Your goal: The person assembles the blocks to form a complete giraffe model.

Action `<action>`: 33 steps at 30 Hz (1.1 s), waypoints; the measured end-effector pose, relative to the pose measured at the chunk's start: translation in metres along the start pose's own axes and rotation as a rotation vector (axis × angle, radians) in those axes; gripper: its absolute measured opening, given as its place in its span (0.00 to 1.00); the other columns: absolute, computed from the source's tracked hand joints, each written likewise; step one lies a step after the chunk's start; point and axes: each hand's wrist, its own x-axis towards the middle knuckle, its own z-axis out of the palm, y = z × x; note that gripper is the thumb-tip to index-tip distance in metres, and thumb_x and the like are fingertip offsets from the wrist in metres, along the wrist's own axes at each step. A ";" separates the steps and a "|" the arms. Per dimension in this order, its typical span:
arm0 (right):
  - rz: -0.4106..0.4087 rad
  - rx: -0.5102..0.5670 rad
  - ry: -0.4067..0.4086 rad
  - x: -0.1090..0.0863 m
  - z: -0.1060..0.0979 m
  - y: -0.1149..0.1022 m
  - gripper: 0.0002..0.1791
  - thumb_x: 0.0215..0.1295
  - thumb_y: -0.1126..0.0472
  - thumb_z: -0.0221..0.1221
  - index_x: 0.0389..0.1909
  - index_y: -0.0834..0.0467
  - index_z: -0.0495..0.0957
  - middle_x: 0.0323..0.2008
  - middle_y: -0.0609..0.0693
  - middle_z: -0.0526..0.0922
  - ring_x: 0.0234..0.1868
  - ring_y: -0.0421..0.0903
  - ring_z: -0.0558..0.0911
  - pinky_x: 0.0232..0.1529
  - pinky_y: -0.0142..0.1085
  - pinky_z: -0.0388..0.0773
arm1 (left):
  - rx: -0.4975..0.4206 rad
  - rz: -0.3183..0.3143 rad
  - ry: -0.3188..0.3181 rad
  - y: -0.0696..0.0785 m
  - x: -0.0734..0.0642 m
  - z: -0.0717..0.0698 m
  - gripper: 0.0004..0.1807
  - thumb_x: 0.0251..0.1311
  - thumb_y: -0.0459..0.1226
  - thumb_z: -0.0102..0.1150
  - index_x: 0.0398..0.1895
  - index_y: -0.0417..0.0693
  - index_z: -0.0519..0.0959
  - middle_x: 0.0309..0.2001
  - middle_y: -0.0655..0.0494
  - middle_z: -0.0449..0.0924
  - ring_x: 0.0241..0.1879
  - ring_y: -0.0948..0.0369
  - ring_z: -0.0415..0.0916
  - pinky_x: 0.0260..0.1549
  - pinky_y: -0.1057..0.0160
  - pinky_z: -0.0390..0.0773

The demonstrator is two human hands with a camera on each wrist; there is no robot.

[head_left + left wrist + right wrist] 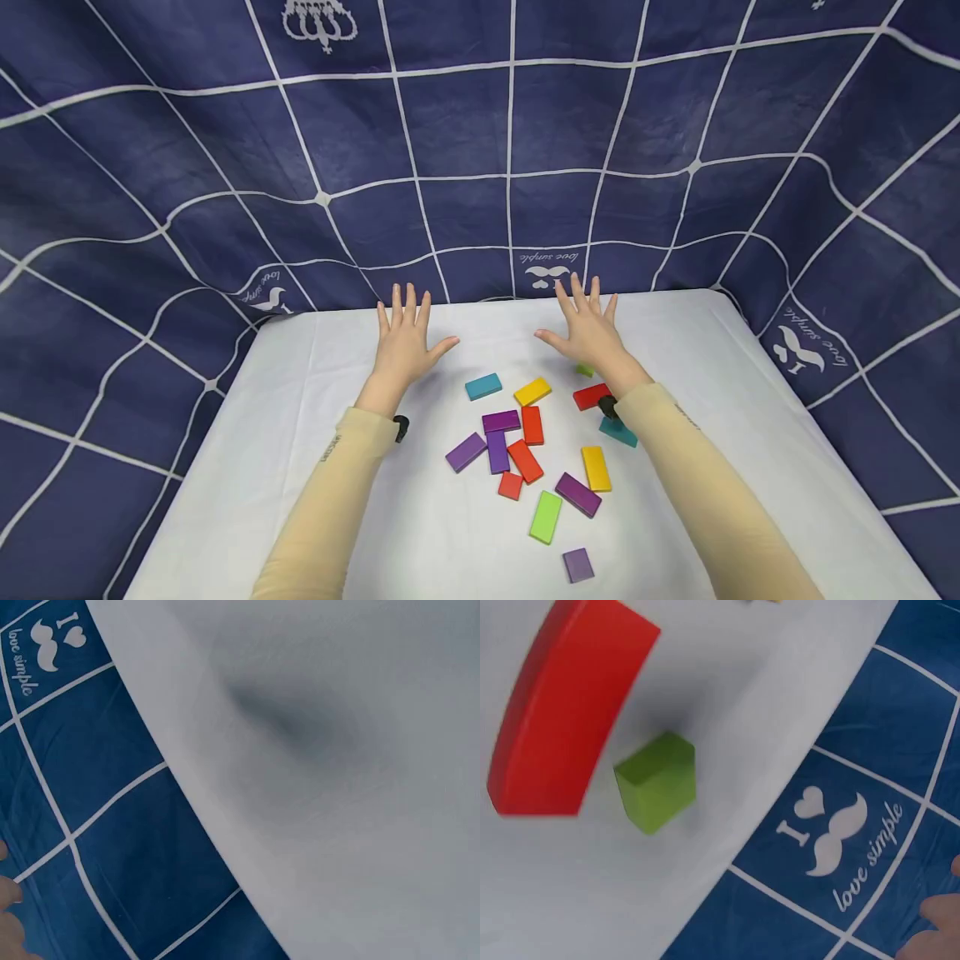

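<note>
My left hand (405, 346) is held over the back left of the white table, fingers straight and spread, nothing in it. Its fingertips just enter the left wrist view at the lower left edge. The right hand (591, 333) is spread likewise over the back right, also holding nothing. Below its wrist lie a small green block (658, 784), a red block (574, 705) and a teal block (618, 432), each partly covered by the hand or arm in the head view. Nearest the left hand is a blue block (483, 387), with a yellow block (532, 392) beside it.
Several flat blocks lie loosely mid-table, among them a purple block (467, 452), a red block (526, 461), a yellow block (596, 468) and a lime block (545, 517). A small purple block (578, 565) lies nearest the front. A blue gridded curtain (465, 208) surrounds the table's back and sides.
</note>
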 end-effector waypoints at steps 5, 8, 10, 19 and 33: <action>-0.020 0.010 -0.018 -0.002 0.008 -0.001 0.54 0.63 0.31 0.55 0.80 0.53 0.42 0.79 0.60 0.36 0.76 0.69 0.28 0.68 0.73 0.29 | -0.039 -0.004 -0.019 0.001 -0.001 0.007 0.52 0.63 0.66 0.48 0.79 0.43 0.47 0.79 0.38 0.36 0.78 0.42 0.25 0.73 0.35 0.29; -0.035 0.027 -0.017 -0.005 0.012 -0.003 0.53 0.64 0.33 0.56 0.79 0.53 0.43 0.79 0.60 0.38 0.77 0.68 0.29 0.69 0.72 0.30 | -0.056 -0.003 -0.028 0.003 -0.004 0.013 0.52 0.63 0.65 0.50 0.79 0.43 0.48 0.79 0.38 0.36 0.78 0.42 0.24 0.73 0.35 0.29; -0.042 0.040 -0.021 -0.007 0.014 -0.005 0.52 0.64 0.34 0.56 0.79 0.54 0.45 0.79 0.60 0.38 0.77 0.68 0.29 0.69 0.72 0.29 | -0.055 0.002 -0.023 0.004 -0.007 0.017 0.52 0.63 0.66 0.50 0.78 0.43 0.49 0.79 0.38 0.38 0.78 0.42 0.25 0.73 0.34 0.31; -0.051 0.036 -0.058 -0.021 0.029 -0.012 0.49 0.65 0.34 0.56 0.78 0.55 0.50 0.79 0.61 0.42 0.77 0.70 0.36 0.69 0.73 0.33 | -0.099 0.025 -0.039 0.013 -0.020 0.028 0.50 0.62 0.63 0.54 0.77 0.43 0.53 0.79 0.37 0.41 0.78 0.41 0.26 0.73 0.33 0.31; -0.160 0.088 -0.243 -0.051 0.049 -0.023 0.26 0.68 0.56 0.60 0.67 0.56 0.73 0.73 0.58 0.64 0.76 0.67 0.53 0.70 0.70 0.46 | -0.142 0.159 -0.098 0.040 -0.046 0.046 0.32 0.63 0.54 0.60 0.66 0.48 0.75 0.73 0.41 0.61 0.77 0.40 0.41 0.72 0.33 0.45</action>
